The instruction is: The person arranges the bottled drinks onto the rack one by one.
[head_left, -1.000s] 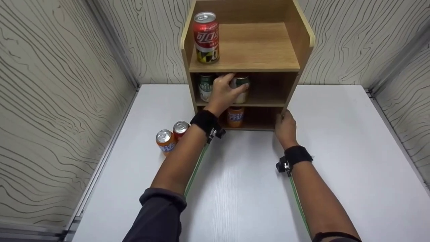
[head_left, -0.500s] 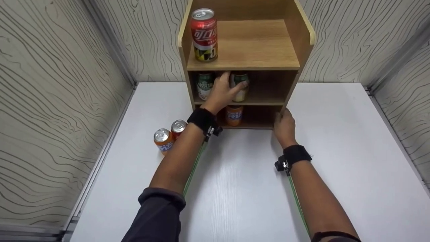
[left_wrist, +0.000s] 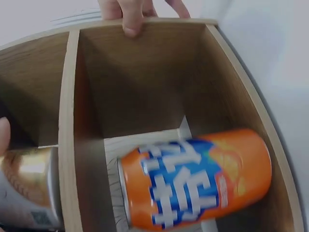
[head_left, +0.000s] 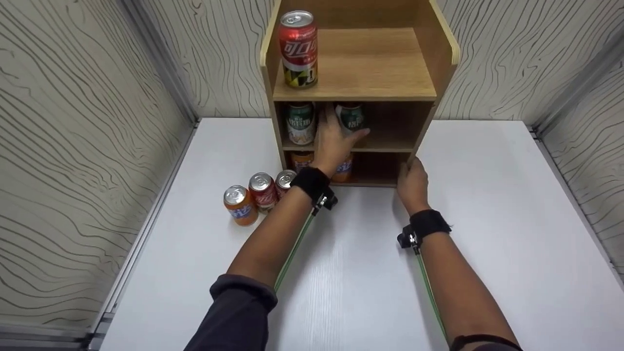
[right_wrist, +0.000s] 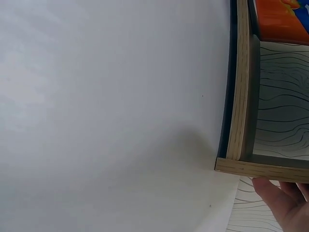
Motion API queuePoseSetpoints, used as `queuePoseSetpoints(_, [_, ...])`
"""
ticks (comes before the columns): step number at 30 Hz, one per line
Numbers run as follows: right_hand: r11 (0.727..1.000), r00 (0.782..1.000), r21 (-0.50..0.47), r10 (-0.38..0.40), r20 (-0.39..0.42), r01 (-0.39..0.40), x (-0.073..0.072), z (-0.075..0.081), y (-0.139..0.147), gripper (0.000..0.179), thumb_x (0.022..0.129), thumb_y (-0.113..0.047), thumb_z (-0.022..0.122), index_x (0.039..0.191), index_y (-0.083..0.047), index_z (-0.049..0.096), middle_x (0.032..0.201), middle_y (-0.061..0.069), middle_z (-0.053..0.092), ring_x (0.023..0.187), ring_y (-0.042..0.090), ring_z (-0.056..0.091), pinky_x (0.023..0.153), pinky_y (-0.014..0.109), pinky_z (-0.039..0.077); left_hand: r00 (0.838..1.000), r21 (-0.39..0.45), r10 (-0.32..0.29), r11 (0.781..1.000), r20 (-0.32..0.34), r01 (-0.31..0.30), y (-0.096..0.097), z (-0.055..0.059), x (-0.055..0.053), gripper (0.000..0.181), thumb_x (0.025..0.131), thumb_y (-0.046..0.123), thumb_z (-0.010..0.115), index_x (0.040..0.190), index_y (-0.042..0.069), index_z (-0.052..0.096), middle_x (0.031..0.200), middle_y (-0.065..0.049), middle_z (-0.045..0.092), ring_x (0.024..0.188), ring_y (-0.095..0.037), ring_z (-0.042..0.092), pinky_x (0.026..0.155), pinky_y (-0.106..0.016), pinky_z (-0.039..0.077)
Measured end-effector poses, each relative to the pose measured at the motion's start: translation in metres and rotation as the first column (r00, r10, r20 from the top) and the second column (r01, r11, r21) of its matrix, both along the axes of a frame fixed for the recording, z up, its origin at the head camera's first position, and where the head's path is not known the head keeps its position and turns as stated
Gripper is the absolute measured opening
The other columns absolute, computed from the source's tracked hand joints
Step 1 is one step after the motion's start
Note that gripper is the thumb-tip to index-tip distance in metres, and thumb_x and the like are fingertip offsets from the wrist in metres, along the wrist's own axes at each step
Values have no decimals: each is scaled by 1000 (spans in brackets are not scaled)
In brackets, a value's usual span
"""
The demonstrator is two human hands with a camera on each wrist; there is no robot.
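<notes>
My left hand (head_left: 334, 146) reaches into the middle compartment of a wooden shelf (head_left: 360, 63). Its straight fingers lie along the left side of a green-and-white drink can (head_left: 352, 116), and the thumb extends across the can's lower front. The finger pads are hidden. To the left of that hand stands a similar can (head_left: 300, 124). My right hand (head_left: 413, 185) grips the shelf's right side panel low down; in the left wrist view one digit (left_wrist: 131, 24) hooks over the panel's edge. Orange soda cans (head_left: 343, 170) stand in the bottom compartment, one partly behind my left wrist.
A red cola can (head_left: 298, 53) stands on the top board at the left. On the white table (head_left: 370, 273), left of the shelf, are an orange can (head_left: 241, 209) and two red cans (head_left: 263, 192). Patterned walls (head_left: 87, 146) enclose the table.
My left hand has shifted right and turned, its thumb now lower on the can. More of both green-and-white cans shows. My right hand keeps its grip on the panel.
</notes>
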State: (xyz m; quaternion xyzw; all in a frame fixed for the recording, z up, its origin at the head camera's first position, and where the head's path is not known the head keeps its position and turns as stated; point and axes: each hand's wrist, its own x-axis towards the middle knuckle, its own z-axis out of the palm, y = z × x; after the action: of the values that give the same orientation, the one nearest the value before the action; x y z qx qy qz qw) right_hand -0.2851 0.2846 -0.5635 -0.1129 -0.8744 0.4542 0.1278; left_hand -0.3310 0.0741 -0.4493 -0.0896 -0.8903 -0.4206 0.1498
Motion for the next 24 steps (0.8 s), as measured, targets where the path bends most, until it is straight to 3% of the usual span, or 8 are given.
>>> queuePoseSetpoints(5, [1000, 1000, 1, -4, 3, 4, 0, 0, 0, 41, 112, -16, 41, 141, 12, 50, 137, 34, 60, 132, 47, 58, 111, 57, 47, 1000, 33, 12, 999, 13, -12, 0, 2, -2, 95, 84, 41, 89, 157, 5, 39, 145, -21, 55, 133, -33, 60, 114, -41, 49])
queuePoseSetpoints(10, [1000, 1000, 12, -4, 0, 4, 1, 0, -1, 41, 112, -16, 41, 141, 11, 50, 138, 34, 59, 134, 47, 57, 113, 57, 46, 997, 119, -37, 992, 61, 30, -6, 3, -4, 92, 85, 33, 89, 157, 6, 38, 149, -19, 56, 138, -31, 58, 118, -40, 45])
queuePoseSetpoints(15, [1000, 1000, 12, 3, -8, -3, 1, 0, -1, 41, 112, -15, 41, 141, 12, 50, 137, 34, 59, 133, 47, 57, 112, 57, 46, 995, 167, -82, 983, 65, 70, -10, 3, -4, 87, 87, 28, 88, 156, 6, 39, 148, -18, 59, 136, -29, 60, 117, -38, 46])
queuePoseSetpoints(20, [1000, 1000, 7, 9, -17, -9, 0, 0, -1, 40, 112, -14, 42, 141, 12, 50, 135, 32, 59, 131, 46, 58, 109, 57, 46, 992, 184, -106, 978, 64, 93, -11, 4, -5, 83, 87, 27, 87, 153, 6, 42, 135, -17, 67, 114, -26, 70, 106, -36, 53])
queuePoseSetpoints(24, [1000, 1000, 8, 6, -9, -6, -1, 0, -1, 39, 112, -14, 41, 139, 12, 51, 133, 32, 60, 129, 45, 59, 108, 56, 47, 987, 205, -121, 974, 107, 97, -12, 5, -6, 84, 88, 26, 86, 156, 7, 40, 117, -14, 74, 91, -21, 72, 95, -33, 56])
